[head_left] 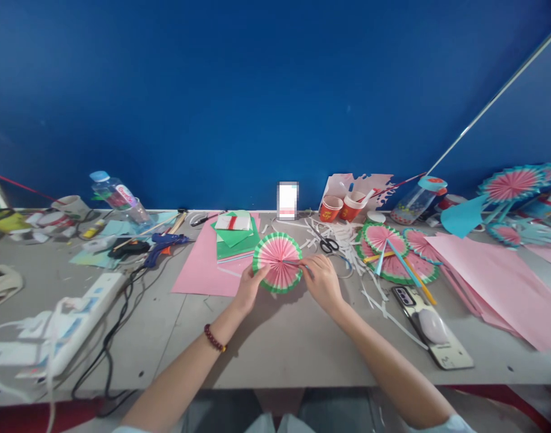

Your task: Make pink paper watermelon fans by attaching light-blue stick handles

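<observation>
At the far left of the grey table [266, 349] lies a white power strip [83, 307] with dark cables [115, 334] trailing off it toward the near edge, and behind it a clear plastic bottle [117, 195] with a blue cap lies tilted among small clutter, with a blue glue gun [165, 243] just to its right. A pink paper sheet [198, 267] is spread flat further right, and on its far part sits a stack of green folded paper [234, 240]. Near the middle of the table, just beside that stack and overlapping the pink sheet's right edge, stands the round pleated paper fan [278, 261], pink with a green and white rim, opened into a full disc. The left hand [248, 288], with a dark red bead bracelet [215, 338] on its wrist, pinches the fan's lower left rim between thumb and fingers. The right hand [320, 279] is closed at the fan's right side, its fingertips pinching a thin stick [296, 263] that reaches across to the fan's centre. Behind the right hand lie black scissors [328, 243] among white paper scraps [347, 237], and two orange paper cups [341, 207] stand near the blue wall [257, 90]. Further right, several finished fans [399, 252] of the same kind lie overlapping, with coloured sticks across them, and a phone [431, 328] lies on the table near the right forearm. Large pink sheets [496, 282] cover the right end, with more fans [512, 183] standing behind them
</observation>
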A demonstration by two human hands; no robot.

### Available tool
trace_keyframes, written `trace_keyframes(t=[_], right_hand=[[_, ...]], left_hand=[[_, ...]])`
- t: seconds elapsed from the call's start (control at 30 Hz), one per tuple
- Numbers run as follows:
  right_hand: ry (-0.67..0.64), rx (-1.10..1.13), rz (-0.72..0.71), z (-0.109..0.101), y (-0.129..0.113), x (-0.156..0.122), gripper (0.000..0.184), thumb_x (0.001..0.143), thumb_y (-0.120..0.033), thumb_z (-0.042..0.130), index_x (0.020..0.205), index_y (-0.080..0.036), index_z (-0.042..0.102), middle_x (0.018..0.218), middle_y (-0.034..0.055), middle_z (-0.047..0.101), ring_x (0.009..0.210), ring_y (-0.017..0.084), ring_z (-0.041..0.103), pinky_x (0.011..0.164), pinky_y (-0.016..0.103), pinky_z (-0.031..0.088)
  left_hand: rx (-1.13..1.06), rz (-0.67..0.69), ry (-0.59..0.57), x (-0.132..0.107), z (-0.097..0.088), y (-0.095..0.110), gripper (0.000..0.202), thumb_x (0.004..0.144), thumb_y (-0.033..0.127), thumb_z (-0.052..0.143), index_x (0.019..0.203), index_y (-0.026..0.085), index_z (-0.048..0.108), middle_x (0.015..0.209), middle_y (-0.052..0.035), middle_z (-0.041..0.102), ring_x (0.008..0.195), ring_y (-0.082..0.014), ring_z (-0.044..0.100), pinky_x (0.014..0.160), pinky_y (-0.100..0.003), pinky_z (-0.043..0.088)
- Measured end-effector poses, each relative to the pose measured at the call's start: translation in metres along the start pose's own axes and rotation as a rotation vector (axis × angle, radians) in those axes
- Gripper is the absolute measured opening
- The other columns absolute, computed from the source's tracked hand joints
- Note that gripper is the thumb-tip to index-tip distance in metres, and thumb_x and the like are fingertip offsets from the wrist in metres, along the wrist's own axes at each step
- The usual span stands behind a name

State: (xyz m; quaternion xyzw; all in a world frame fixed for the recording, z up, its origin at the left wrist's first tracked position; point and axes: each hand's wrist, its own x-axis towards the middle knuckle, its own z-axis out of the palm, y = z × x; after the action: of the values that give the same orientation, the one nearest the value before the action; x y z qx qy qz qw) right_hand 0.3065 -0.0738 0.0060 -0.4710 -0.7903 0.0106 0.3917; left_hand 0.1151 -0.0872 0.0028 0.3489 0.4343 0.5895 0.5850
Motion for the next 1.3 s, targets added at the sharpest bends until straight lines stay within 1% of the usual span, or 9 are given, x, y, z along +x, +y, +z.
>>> trace_keyframes(t=[0.13, 0.37, 0.53, 0.77, 0.9, 1.0, 1.13, 1.2, 1.3], right_hand=[[0.003, -0.048, -0.012, -0.001, 0.009, 0.002, 0.02, 0.089, -0.016, 0.047, 0.083, -0.018, 0.066, 0.082, 0.0052, 0.068, 0.081, 0.021, 0.054, 0.077, 0.034, 0.04], [0.022, -0.153, -0.078, -0.003, 0.01, 0.003, 0.02, 0.089, -0.016, 0.047, 0.086, -0.019, 0.066, 0.082, 0.0037, 0.068, 0.082, 0.021, 0.052, 0.077, 0.033, 0.037], [0.017, -0.168, -0.069, -0.005, 0.009, 0.004, 0.021, 0.089, -0.015, 0.047, 0.085, -0.02, 0.066, 0.083, 0.0046, 0.068, 0.083, 0.021, 0.052, 0.078, 0.033, 0.037], [0.026, -0.17, -0.06, -0.005, 0.01, 0.004, 0.021, 0.089, -0.016, 0.046, 0.087, -0.02, 0.066, 0.085, 0.0056, 0.067, 0.085, 0.022, 0.053, 0.079, 0.035, 0.038], [0.023, -0.14, -0.036, -0.003, 0.012, 0.003, 0.021, 0.089, -0.018, 0.045, 0.087, -0.019, 0.066, 0.085, 0.0058, 0.067, 0.082, 0.02, 0.055, 0.077, 0.033, 0.039], [0.027, -0.123, -0.004, 0.0, 0.012, 0.001, 0.019, 0.089, -0.018, 0.046, 0.089, -0.019, 0.066, 0.087, 0.0055, 0.067, 0.082, 0.019, 0.058, 0.075, 0.031, 0.041], [0.036, -0.083, 0.039, 0.004, 0.007, -0.002, 0.018, 0.088, -0.02, 0.048, 0.091, -0.019, 0.066, 0.087, 0.0055, 0.068, 0.08, 0.018, 0.062, 0.071, 0.028, 0.043], [0.027, -0.054, 0.046, 0.005, 0.003, -0.003, 0.017, 0.088, -0.022, 0.049, 0.091, -0.02, 0.066, 0.088, 0.0054, 0.068, 0.08, 0.018, 0.063, 0.07, 0.028, 0.044], [-0.012, 0.035, 0.098, 0.006, 0.0, -0.004, 0.016, 0.085, -0.025, 0.053, 0.096, -0.02, 0.064, 0.089, 0.005, 0.067, 0.08, 0.018, 0.063, 0.07, 0.028, 0.047]], left_hand=[[0.147, 0.166, 0.006, 0.009, -0.007, 0.003, 0.027, 0.065, 0.036, 0.074, 0.085, 0.017, 0.07, 0.087, -0.0042, 0.069, 0.087, -0.0205, 0.06, 0.079, -0.028, 0.045], [0.24, 0.194, 0.056, 0.014, -0.009, 0.005, 0.021, 0.067, 0.037, 0.072, 0.072, 0.017, 0.068, 0.07, -0.0011, 0.063, 0.068, -0.0147, 0.056, 0.066, -0.024, 0.044], [0.211, 0.265, 0.097, 0.021, -0.015, 0.002, 0.024, 0.064, 0.032, 0.074, 0.081, 0.018, 0.066, 0.075, -0.001, 0.064, 0.07, -0.0134, 0.057, 0.067, -0.022, 0.043], [0.146, 0.171, 0.128, 0.026, -0.019, 0.002, 0.025, 0.056, 0.031, 0.079, 0.069, 0.017, 0.063, 0.064, 0.0015, 0.06, 0.06, -0.0111, 0.053, 0.057, -0.021, 0.041], [0.06, 0.125, 0.145, 0.028, -0.018, 0.004, 0.033, 0.054, 0.039, 0.08, 0.073, 0.016, 0.065, 0.066, 0.0009, 0.062, 0.059, -0.0099, 0.053, 0.056, -0.02, 0.041], [0.006, 0.062, 0.054, 0.027, -0.018, 0.002, 0.037, 0.064, 0.047, 0.072, 0.082, 0.016, 0.065, 0.07, -0.0004, 0.063, 0.059, -0.0095, 0.055, 0.055, -0.02, 0.042], [0.054, -0.018, -0.114, 0.019, -0.014, -0.001, 0.035, 0.064, 0.038, 0.075, 0.09, 0.016, 0.066, 0.083, -0.0036, 0.067, 0.069, -0.013, 0.06, 0.061, -0.022, 0.048], [0.101, -0.055, -0.144, 0.014, -0.011, -0.002, 0.035, 0.063, 0.035, 0.076, 0.09, 0.015, 0.066, 0.081, -0.0045, 0.068, 0.068, -0.015, 0.062, 0.059, -0.023, 0.048], [0.096, -0.08, -0.125, 0.01, -0.008, -0.003, 0.035, 0.063, 0.035, 0.076, 0.09, 0.014, 0.067, 0.078, -0.0048, 0.069, 0.065, -0.0167, 0.063, 0.057, -0.024, 0.048]])
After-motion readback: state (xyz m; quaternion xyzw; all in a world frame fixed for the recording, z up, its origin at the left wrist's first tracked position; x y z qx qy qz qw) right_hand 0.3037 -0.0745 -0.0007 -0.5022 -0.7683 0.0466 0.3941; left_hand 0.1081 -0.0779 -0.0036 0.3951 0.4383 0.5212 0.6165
